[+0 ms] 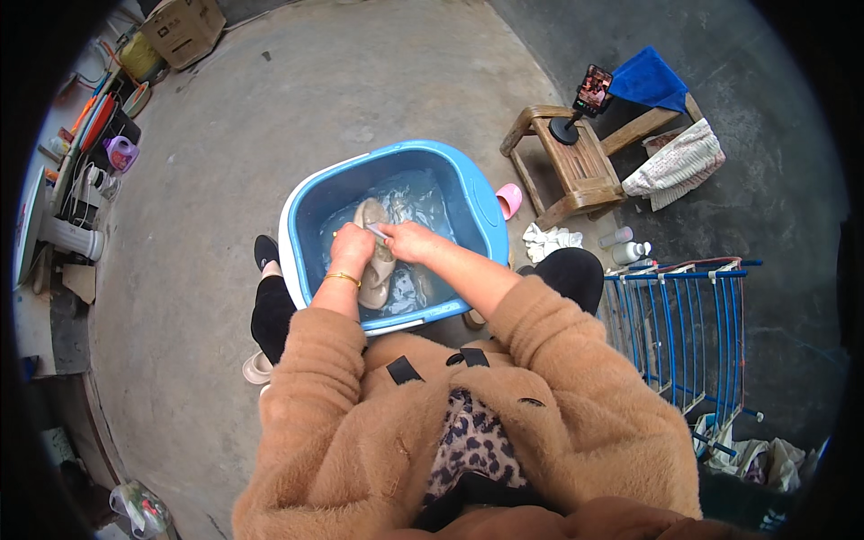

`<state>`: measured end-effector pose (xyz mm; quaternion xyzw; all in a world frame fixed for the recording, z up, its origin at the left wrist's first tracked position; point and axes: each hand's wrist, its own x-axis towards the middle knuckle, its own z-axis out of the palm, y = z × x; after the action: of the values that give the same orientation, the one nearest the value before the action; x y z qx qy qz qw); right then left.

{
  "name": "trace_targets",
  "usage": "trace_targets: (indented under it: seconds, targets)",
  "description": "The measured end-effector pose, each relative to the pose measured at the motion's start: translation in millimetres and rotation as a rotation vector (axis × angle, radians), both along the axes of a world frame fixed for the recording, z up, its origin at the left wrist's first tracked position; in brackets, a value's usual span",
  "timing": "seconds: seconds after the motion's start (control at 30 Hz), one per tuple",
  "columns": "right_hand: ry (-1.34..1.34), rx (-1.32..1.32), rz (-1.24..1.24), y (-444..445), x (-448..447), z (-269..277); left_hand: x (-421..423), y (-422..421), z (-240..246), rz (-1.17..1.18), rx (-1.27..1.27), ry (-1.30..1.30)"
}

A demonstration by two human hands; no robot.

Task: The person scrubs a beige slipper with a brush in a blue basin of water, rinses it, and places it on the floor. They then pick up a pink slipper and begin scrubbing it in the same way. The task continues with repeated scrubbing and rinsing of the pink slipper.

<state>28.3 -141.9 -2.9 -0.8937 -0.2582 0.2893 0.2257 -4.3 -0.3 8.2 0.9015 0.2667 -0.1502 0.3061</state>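
A blue plastic tub point(484, 202) with a white outer side holds water in front of me. Inside it, a wet beige shoe point(375, 287) lies lengthwise under my hands. My left hand point(352, 244) grips the shoe at its left side, near its middle. My right hand point(409, 241) is closed around a pale handle point(378, 231), probably a brush's, which reaches over the shoe; its far end is hidden. The shoe's upper part points to the tub's far side.
A wooden chair point(574, 162) bearing a phone on a stand point(563, 131) is at the right, with a pink slipper point(509, 201), white cloth point(550, 241), bottles point(628, 253) and a blue drying rack point(675, 317) nearby. A cardboard box point(182, 34) and a purple detergent bottle point(121, 154) stand left.
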Motion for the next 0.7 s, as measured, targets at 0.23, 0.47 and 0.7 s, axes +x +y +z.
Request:
trace_targets:
  seconds: [0.23, 0.47, 0.7]
  targets:
    - [-0.126, -0.06, -0.229, -4.2, 10.2, 0.0, 4.8, -14.1, -16.2, -0.078, -0.026, -0.042]
    - [0.006, 0.042, 0.118, 2.2, -6.6, 4.9, 3.1, 8.0, -17.5, 0.028, 0.016, -0.042]
    - [-0.1, -0.064, 0.029, -1.2, -13.7, 28.2, 6.2, 5.2, -9.8, -0.014, -0.003, 0.027]
